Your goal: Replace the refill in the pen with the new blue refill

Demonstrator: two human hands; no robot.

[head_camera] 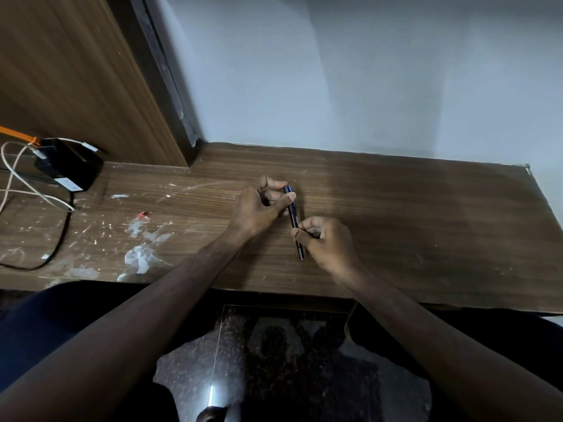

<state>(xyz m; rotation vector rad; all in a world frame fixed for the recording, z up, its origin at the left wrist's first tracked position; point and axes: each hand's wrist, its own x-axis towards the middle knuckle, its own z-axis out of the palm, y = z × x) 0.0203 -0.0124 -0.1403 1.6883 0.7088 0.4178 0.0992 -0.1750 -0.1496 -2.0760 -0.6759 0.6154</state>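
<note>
A dark blue-black pen (293, 215) is held just above the wooden table (396, 214), running near-vertically in the view. My left hand (262, 208) pinches its far upper end between thumb and fingers. My right hand (327, 243) grips the lower half, with the pen's near tip sticking out below the fingers. Both hands are closed on the pen. No separate blue refill is visible on the table.
A black box (71, 169) with white and black cables (27, 190) sits at the table's left end. White paint smears (140, 254) and a small red scrap (142, 214) lie left of my hands. A wooden panel (76, 80) and a pale wall stand behind.
</note>
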